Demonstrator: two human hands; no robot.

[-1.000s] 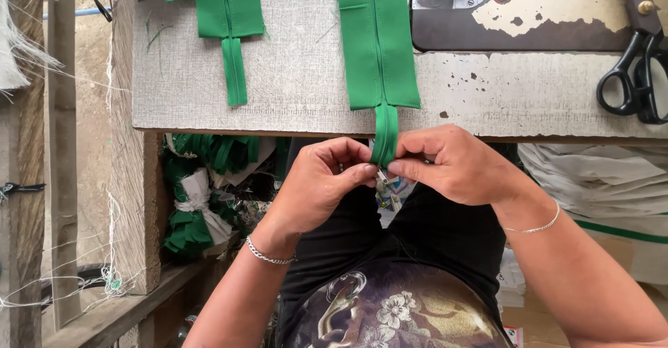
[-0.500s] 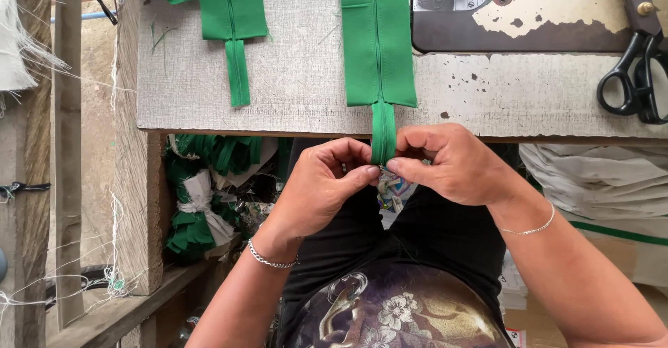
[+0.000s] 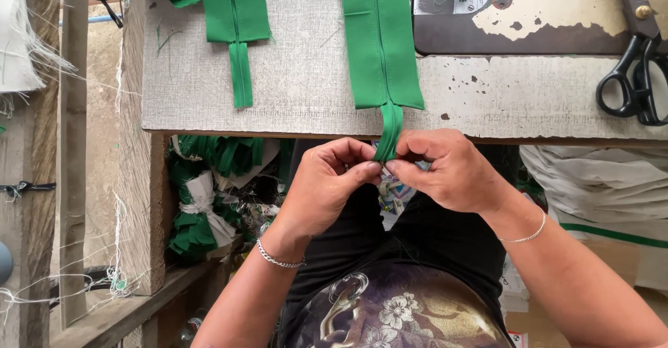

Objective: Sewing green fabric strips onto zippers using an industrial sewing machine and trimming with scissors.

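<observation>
left hand (image 3: 327,184) and right hand (image 3: 445,170) pinch the zipper tail (image 3: 387,133) of the green strip (image 3: 379,38) hanging off the table (image 3: 306,76); a slider seems not yet on, another strip (image 3: 236,14) waits.

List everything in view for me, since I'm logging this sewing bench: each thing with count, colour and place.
fabric piece with zipper tail: one, green, table centre, tail hanging over the front edge
second fabric piece: one, green, table left
scissors: one pair, black, table right
sewing machine base: one, dark with worn cream paint, table top right
table: one, grey
fabric scraps: a heap, green and white, below the table, left
left hand: pinching the zipper tail, silver bracelet
right hand: pinching the zipper tail, silver bracelet
</observation>
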